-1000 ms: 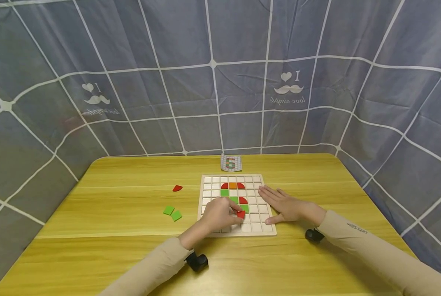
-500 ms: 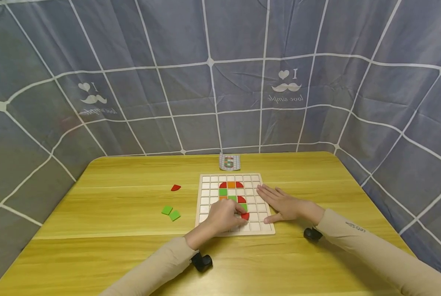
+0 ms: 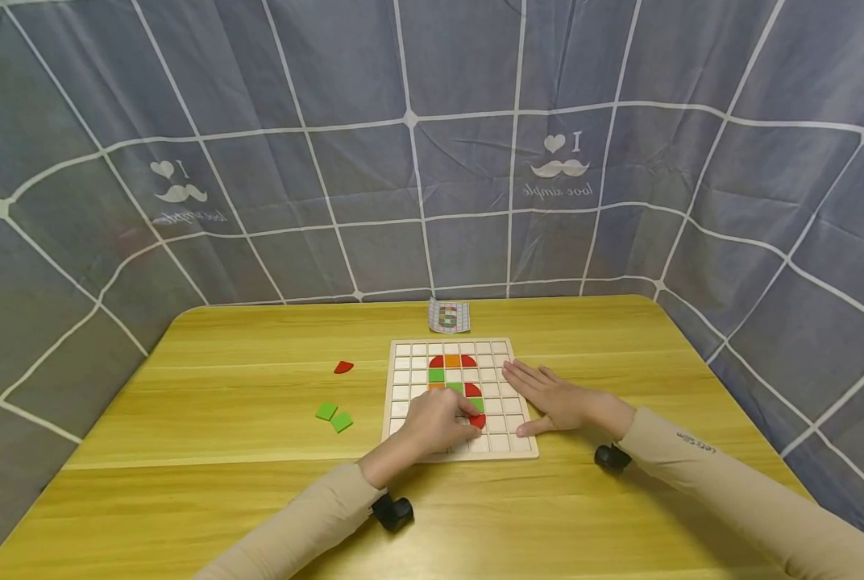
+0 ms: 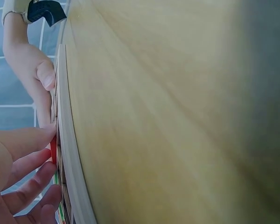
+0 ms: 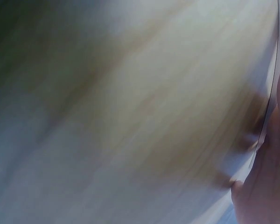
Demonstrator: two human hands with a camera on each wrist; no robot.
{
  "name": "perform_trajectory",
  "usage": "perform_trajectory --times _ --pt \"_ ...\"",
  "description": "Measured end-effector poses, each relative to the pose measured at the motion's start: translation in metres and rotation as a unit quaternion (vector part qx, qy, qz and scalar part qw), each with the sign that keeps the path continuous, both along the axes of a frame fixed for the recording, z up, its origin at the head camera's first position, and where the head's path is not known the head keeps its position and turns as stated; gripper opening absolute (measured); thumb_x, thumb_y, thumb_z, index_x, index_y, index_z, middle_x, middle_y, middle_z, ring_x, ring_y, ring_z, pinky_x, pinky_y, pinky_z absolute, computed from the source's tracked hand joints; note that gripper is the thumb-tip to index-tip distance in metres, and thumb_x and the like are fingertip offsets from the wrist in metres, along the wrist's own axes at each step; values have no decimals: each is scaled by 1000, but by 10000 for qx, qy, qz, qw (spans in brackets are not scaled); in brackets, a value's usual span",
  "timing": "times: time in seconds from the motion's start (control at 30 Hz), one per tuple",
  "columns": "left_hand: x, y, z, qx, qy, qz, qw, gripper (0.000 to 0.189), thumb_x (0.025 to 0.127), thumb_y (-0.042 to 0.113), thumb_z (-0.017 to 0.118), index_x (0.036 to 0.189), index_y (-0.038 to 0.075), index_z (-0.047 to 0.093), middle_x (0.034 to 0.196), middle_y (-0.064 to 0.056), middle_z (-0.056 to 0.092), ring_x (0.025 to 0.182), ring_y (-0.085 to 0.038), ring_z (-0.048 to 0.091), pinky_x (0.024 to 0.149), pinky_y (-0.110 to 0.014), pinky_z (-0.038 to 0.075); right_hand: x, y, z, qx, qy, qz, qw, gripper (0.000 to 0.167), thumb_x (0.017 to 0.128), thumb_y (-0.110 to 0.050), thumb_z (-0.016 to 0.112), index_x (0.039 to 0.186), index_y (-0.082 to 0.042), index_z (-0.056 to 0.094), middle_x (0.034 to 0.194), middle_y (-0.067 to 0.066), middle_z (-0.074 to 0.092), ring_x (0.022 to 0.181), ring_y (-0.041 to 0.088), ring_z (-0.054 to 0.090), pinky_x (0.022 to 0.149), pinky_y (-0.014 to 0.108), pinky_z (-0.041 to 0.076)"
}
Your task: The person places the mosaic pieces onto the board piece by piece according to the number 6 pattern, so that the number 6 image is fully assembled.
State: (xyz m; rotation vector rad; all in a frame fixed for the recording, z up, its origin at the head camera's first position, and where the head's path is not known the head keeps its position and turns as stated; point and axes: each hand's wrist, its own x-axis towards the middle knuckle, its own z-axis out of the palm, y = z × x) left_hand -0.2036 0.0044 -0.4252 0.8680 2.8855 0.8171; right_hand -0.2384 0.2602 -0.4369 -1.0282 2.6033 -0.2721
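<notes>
In the head view a pale wooden grid board (image 3: pixel 508 447) lies on the table. My left hand (image 3: pixel 435 420) reaches over its lower part and pinches a red quarter-round tile (image 3: pixel 479 421) between thumb and fingers, just below a green square tile (image 3: pixel 477 404). The left wrist view shows the same red tile (image 4: pixel 53 150) held at the board's surface. My right hand (image 3: pixel 558 400) lies with straight fingers on the board's right edge. Further up the board sit red corner tiles, an orange tile (image 3: pixel 452 361) and more green tiles; my left hand hides some cells.
Left of the board lie a loose red quarter-round tile (image 3: pixel 343 367) and two green square tiles, one of them a green tile (image 3: pixel 341 422). Behind the board is a small printed pattern card (image 3: pixel 449 316). A grey checked curtain (image 3: pixel 468 177) surrounds the wooden table (image 3: pixel 222 387).
My left hand has moved slightly right with the red tile, then a touch back, and the tile now sits under the green square. The right hand stays on the board's edge.
</notes>
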Motion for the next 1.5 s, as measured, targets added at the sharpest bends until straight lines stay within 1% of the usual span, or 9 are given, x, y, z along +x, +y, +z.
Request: perform_trajectory --times 0.13,0.37,0.7,0.9,1.03,1.13,1.2,1.37,1.5 --pt "-1 -1 0 12 -47 -12 10000 20 76 26 81 92 14 79 90 3 76 81 -10 69 55 -17 44 0 0 1 -9 -9 -10 10000 99 89 -60 53 154 -2 5 162 17 -1 149 36 0 115 61 9" --pt "-1 -1 -2 67 17 -86 9999 18 76 23 81 91 13 79 90 1 75 77 -9 67 53 -17 43 0 -1 1 33 -18 -18 10000 100 89 -60 52 154 -2 4 162 17 -1 149 35 0 116 61 8" --pt "0 -2 0 139 -163 22 9998 18 77 23 81 91 13 79 90 1 75 78 -10 67 57 -19 45 1 -2 3 60 -7 -28 10000 100 89 -61 51 154 -2 4 162 17 -1 149 36 0 116 60 9" --pt "-1 -2 0 171 -226 10 9996 14 80 24 77 90 14 79 89 2 76 81 -12 68 59 -20 47 2 -2 4 52 -15 -35 10000 100 89 -61 52 154 -2 4 162 17 -1 149 36 1 115 61 9" --pt "-1 -3 -1 137 -158 -69 9998 13 81 21 76 91 13 79 90 1 76 83 -12 69 60 -21 48 1 -2 4 56 -9 -36 10000 100 89 -61 52 154 -2 4 162 18 -1 149 36 0 115 61 9" --pt "0 -5 1 124 -29 -173 9998 14 81 19 75 92 11 79 92 -1 75 84 -13 68 62 -20 49 1 -2 3 54 3 -15 10000 100 89 -61 51 154 -1 4 161 18 -1 149 37 0 115 61 9" --pt "1 -8 1 103 51 -210 9997 14 82 18 74 93 11 79 94 -1 74 83 -12 67 62 -20 48 1 -2 3 47 11 1 10000 100 89 -61 51 154 -1 4 161 18 -1 149 36 0 115 61 9" --pt "0 -18 4 189 150 -104 9997 13 84 17 72 94 13 78 97 -1 72 71 -7 62 56 -19 44 1 -2 2 48 50 26 10000 100 89 -61 51 154 -1 4 161 19 -1 149 37 1 115 61 10" --pt "-3 -29 7 290 335 24 9990 14 83 17 73 96 13 78 100 -2 73 77 -11 64 60 -20 46 2 -2 3 8 39 19 10000 100 89 -60 52 154 0 5 161 19 0 149 37 1 115 62 9"
